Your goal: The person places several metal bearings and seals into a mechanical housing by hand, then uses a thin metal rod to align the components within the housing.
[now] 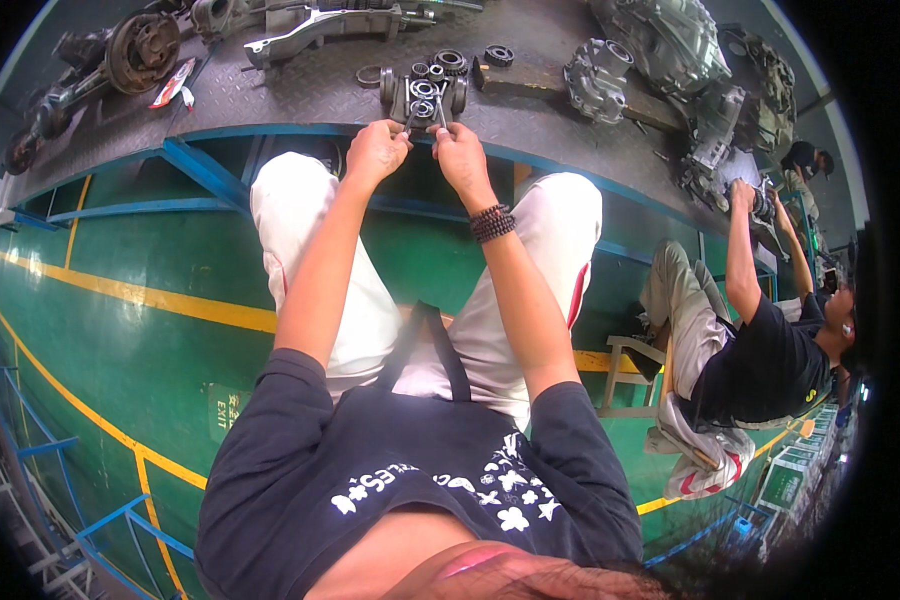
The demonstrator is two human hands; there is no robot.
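Near the table's front edge sits a small metal gear assembly (456, 98) with round rings and gears, dark at its sides. My left hand (378, 152) is closed on a slim metal tool (410, 121) that points into the assembly from the left. From the right, my right hand (460, 160) grips another slim metal tool (441, 112), its tip at the rings in the middle. Whether these are screwdrivers or something else is too small to tell. The fingertips partly cover both tools. A beaded bracelet (492, 224) circles my right wrist.
Loose gears (499, 55) and a ring (369, 76) lie around the assembly on the metal-topped table (300, 95). Gearbox housings (598, 80) stand to the right, and a long housing (320, 32) lies behind. A seated co-worker (760, 350) works on parts at the right.
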